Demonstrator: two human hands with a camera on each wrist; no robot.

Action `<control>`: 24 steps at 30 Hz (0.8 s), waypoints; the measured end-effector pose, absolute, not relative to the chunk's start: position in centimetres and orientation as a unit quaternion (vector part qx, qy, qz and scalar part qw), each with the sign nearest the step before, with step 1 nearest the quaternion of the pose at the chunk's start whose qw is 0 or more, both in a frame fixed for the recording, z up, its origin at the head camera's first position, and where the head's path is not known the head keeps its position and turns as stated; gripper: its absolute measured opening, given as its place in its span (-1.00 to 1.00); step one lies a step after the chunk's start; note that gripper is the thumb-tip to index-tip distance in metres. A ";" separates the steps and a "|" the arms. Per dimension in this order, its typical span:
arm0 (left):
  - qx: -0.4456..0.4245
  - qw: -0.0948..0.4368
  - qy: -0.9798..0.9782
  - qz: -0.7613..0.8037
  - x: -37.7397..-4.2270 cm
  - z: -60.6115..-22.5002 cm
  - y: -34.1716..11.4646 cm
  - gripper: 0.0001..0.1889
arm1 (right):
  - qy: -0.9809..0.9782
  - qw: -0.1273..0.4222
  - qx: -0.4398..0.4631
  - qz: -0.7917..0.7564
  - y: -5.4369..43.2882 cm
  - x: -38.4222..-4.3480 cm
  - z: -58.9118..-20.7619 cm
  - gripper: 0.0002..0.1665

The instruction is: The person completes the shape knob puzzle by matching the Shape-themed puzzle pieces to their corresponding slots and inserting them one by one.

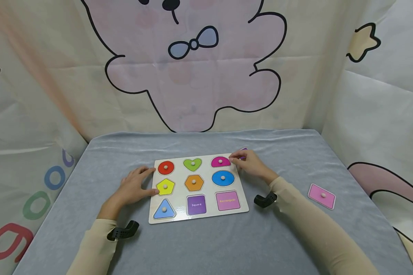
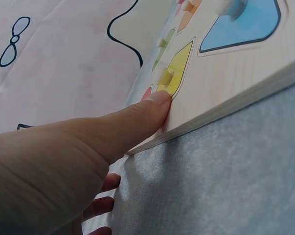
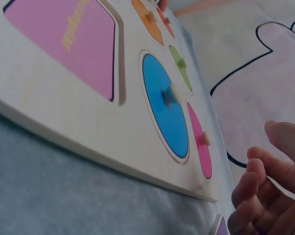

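Observation:
A wooden shape puzzle board (image 1: 206, 202) lies flat on the cloth. My left hand (image 1: 134, 186) rests at its left edge, thumb on the board beside the yellow pentagon (image 1: 165, 186); the other fingers extend along the edge. Over the board's far right corner hovers my right hand (image 1: 249, 162), next to the magenta semicircle (image 1: 220, 162) in its slot. The right wrist view shows nothing between its loosely bent fingers (image 3: 279, 169). A purple piece (image 1: 243, 149) lies behind that hand, mostly hidden. Square (image 1: 196, 205) and rectangular (image 1: 228, 200) slots hold no pieces.
A pink rectangular piece (image 1: 321, 196) with a knob lies on the grey cloth (image 1: 206, 248) to the right. Other knobbed shapes, such as the blue oval (image 1: 223, 178) and blue triangle (image 1: 164, 209), sit in the board. Printed curtains (image 1: 296, 91) surround the table.

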State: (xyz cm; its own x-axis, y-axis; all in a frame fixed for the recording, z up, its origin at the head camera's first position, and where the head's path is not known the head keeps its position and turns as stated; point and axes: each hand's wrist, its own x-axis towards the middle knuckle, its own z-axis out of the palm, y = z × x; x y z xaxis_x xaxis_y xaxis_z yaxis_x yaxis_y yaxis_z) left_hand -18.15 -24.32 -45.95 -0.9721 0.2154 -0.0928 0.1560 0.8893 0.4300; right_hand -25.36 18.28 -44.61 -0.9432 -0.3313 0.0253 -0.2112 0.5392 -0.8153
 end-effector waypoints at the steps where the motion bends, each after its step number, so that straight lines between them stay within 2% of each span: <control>1: 0.096 0.069 0.969 0.215 -18.1 -46.0 -24.3 -0.11 | 0.875 0.067 -0.151 -0.454 18.4 -25.4 -44.6 -0.69; 14: 0.094 0.068 0.969 0.220 -18.2 -46.0 -24.3 -0.11 | 0.867 0.048 -0.141 -0.476 20.2 -27.3 -44.9 -0.65; 24: 0.094 0.069 0.968 0.221 -18.1 -46.0 -24.3 -0.11 | 0.879 0.043 -0.077 -0.468 20.9 -28.3 -45.3 -0.62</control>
